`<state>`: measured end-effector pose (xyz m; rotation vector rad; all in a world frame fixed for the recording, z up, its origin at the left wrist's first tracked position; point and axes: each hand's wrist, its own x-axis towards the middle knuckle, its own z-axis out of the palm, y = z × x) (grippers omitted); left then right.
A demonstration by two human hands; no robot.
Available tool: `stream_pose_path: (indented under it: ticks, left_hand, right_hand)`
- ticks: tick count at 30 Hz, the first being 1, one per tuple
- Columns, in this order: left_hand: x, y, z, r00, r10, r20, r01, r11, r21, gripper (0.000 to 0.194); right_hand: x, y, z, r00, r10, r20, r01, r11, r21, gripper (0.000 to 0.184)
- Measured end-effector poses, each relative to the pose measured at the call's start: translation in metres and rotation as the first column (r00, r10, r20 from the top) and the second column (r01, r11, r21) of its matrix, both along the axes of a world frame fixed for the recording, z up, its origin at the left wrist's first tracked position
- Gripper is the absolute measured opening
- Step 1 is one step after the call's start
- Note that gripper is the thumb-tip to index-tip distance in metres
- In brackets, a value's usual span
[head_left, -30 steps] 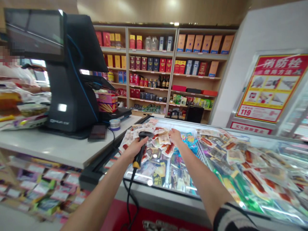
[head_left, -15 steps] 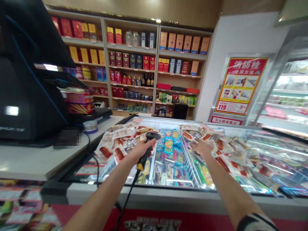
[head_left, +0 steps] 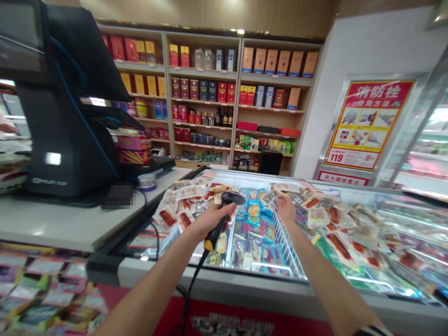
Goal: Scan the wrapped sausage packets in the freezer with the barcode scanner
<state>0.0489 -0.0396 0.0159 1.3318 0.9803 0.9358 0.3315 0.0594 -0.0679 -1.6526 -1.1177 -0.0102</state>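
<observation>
My left hand (head_left: 212,219) is wrapped round the handle of a black and yellow barcode scanner (head_left: 220,229), its head pointing away over the freezer and its cord hanging down in front. My right hand (head_left: 286,210) is closed on the edge of a clear plastic food packet (head_left: 269,200), over the wire divider. What is inside that packet is too small to make out. Vacuum-packed sausages (head_left: 339,246) lie in a heap to the right of this hand, and more sausage packs (head_left: 167,217) lie left of the scanner. Blue packets (head_left: 254,212) sit between both hands.
The chest freezer's front rim (head_left: 245,279) runs across below my arms. A black checkout terminal (head_left: 75,140) stands on the white counter (head_left: 45,228) at left, beside a tape roll (head_left: 147,182). Shelves of boxed goods (head_left: 199,88) line the back wall. A red poster (head_left: 367,123) hangs at right.
My view has turned slightly left. My right hand has drawn left towards the blue packets, with a clear packet now at its fingers. The scanner stays in my left hand.
</observation>
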Motion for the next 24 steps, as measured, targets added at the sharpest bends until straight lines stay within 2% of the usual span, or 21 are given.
stream_pose_path:
  ticks: [8, 17, 24]
  left_hand:
    - [-0.011, -0.007, -0.002, 0.998, -0.055, -0.038, 0.055, 0.998, 0.002, 0.038]
    - [-0.003, -0.007, -0.003, 0.990, -0.133, -0.045, 0.133, 0.991, 0.004, 0.037]
    - [-0.013, -0.003, 0.000, 0.994, -0.112, 0.003, 0.112, 0.994, -0.001, 0.037]
  right_hand:
    - [-0.045, 0.001, 0.008, 0.994, 0.083, 0.070, -0.084, 0.996, 0.010, 0.036]
    - [-0.054, 0.003, 0.014, 0.991, 0.117, 0.058, -0.119, 0.992, 0.032, 0.036]
    - [-0.059, 0.006, 0.014, 0.996, 0.089, 0.030, -0.090, 0.995, 0.035, 0.036]
